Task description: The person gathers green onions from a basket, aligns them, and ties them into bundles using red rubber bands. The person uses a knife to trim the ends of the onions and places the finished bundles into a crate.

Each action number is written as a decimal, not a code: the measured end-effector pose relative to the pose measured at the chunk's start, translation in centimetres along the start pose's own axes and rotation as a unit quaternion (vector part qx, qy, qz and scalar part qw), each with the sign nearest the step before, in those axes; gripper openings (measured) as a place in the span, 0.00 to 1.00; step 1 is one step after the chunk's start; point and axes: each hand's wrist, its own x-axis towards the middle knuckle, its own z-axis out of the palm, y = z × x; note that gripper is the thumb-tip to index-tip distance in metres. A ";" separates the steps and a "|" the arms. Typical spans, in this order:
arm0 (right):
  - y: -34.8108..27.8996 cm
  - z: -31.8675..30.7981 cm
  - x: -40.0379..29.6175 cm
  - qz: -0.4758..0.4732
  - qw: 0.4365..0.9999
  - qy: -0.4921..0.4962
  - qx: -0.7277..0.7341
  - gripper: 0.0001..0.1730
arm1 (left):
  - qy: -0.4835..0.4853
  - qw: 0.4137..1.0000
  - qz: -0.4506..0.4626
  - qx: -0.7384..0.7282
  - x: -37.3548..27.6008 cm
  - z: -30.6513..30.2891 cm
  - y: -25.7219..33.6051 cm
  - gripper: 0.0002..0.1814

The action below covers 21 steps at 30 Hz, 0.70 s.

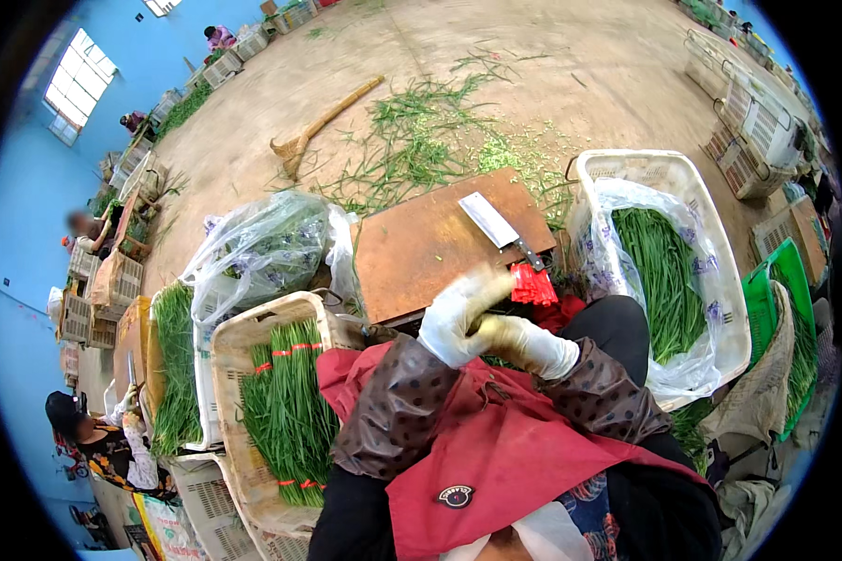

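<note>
My left hand point(463, 315), in a whitish glove, is raised over my red apron at the near edge of a brown board point(414, 245). My right hand point(523, 340), gloved and stained yellowish, meets it fingers to fingers. Both are blurred, and whether anything lies between them cannot be told. On the board a cleaver point(491, 221) lies flat, its black handle towards me. Red ties point(533, 284) lie in a bunch by the handle. To the left, a crate point(228, 393) holds green leafy bundles point(291, 414) bound with red bands. At the right, loose green stalks point(659, 280) fill a plastic-lined crate point(726, 280).
A filled clear plastic bag point(266, 238) sits left of the board. Cut green scraps point(421, 140) and a broom point(330, 119) lie on the floor beyond. A green basket point(761, 308) stands far right. A co-worker point(105, 442) sits at the left among crates.
</note>
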 end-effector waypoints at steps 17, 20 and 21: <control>4.0 5.1 -3.4 0.144 0.911 -0.172 -0.346 0.27 | -0.297 0.953 -0.054 -0.034 -3.8 3.5 7.3 0.38; 2.2 6.1 -3.1 0.169 0.882 -0.172 -0.404 0.29 | -0.265 0.956 -0.054 -0.114 -5.2 3.8 5.8 0.49; 0.9 6.6 -2.9 0.152 0.869 -0.171 -0.439 0.31 | -0.249 0.962 -0.071 -0.091 -5.4 2.3 6.4 0.48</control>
